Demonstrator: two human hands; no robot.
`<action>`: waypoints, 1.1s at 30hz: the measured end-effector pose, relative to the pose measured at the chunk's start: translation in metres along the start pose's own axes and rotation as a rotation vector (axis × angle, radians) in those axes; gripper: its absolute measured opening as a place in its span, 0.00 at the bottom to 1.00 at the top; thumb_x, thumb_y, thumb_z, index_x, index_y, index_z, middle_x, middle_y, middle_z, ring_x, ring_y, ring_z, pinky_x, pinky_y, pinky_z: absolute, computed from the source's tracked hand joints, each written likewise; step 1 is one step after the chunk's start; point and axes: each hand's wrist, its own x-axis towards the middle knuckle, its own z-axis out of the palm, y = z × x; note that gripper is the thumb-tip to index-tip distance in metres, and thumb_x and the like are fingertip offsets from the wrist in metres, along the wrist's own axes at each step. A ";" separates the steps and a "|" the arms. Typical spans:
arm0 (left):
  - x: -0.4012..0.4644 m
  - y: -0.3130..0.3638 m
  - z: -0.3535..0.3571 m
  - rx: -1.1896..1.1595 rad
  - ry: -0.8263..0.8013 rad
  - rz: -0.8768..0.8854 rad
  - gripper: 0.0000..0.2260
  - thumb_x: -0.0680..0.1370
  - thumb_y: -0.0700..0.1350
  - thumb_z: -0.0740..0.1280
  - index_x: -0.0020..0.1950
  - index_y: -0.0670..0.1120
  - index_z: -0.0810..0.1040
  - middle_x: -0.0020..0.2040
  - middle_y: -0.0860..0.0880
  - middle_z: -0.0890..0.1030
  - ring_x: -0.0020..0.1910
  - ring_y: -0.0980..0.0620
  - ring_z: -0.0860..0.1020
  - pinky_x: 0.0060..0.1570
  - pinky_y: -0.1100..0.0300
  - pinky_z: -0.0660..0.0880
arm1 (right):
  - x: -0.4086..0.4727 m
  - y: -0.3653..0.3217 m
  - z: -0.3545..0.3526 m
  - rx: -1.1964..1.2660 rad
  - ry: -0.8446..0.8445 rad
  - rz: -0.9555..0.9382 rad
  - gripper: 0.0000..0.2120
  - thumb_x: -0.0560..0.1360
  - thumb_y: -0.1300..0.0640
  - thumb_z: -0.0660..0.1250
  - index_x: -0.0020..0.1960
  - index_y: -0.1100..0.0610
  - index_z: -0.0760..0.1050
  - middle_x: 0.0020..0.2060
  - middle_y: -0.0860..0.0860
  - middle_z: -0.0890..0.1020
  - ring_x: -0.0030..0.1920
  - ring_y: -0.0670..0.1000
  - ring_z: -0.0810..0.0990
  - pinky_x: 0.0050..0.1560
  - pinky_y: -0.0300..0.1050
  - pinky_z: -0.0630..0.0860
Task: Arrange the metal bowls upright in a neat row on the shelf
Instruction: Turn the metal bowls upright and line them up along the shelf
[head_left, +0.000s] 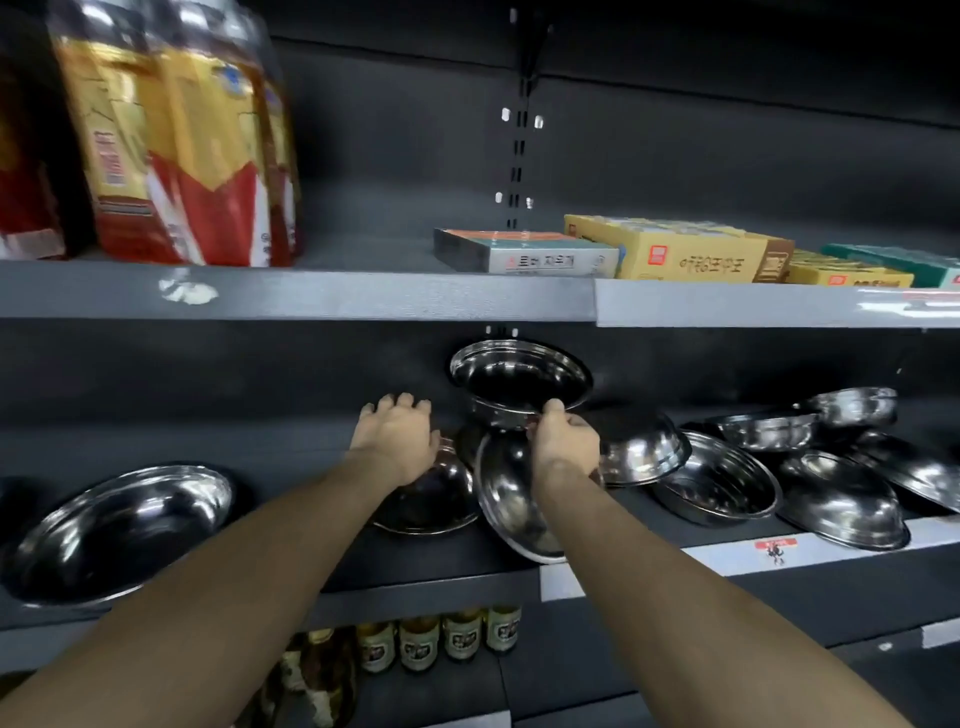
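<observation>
both hands work the middle shelf: left hand spread flat, gripping nothing, on an overturned bowl; right hand pinching a lifted bowl by its rim. thin, stiff, slick steel likely handles best at the rims; more bowls lie jumbled right.

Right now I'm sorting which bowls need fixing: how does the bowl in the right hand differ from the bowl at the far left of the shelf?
The raised bowl is off the shelf, tilted toward the camera, with the right hand pinching its rim. The far-left bowl rests on the shelf, untouched and apart from the pile. Both are shiny metal, opening in view.
</observation>
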 end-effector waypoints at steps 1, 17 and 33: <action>-0.006 -0.012 -0.001 -0.008 0.020 -0.017 0.24 0.81 0.53 0.57 0.75 0.44 0.64 0.71 0.44 0.70 0.71 0.44 0.66 0.70 0.49 0.64 | -0.011 0.004 0.010 0.002 -0.038 0.007 0.16 0.75 0.51 0.64 0.39 0.63 0.79 0.38 0.59 0.85 0.46 0.62 0.83 0.57 0.54 0.77; -0.117 -0.265 -0.012 0.016 0.088 -0.373 0.21 0.80 0.47 0.58 0.73 0.43 0.66 0.71 0.44 0.69 0.72 0.43 0.65 0.71 0.49 0.63 | -0.204 0.086 0.158 0.049 -0.489 0.252 0.12 0.76 0.59 0.66 0.35 0.61 0.77 0.33 0.54 0.83 0.36 0.52 0.83 0.52 0.50 0.83; -0.159 -0.339 0.015 -0.003 -0.016 -0.351 0.21 0.80 0.51 0.58 0.70 0.42 0.69 0.67 0.42 0.71 0.68 0.42 0.69 0.68 0.47 0.68 | -0.279 0.123 0.183 -0.420 -0.504 0.068 0.16 0.76 0.53 0.64 0.31 0.57 0.70 0.44 0.59 0.80 0.57 0.61 0.78 0.63 0.54 0.76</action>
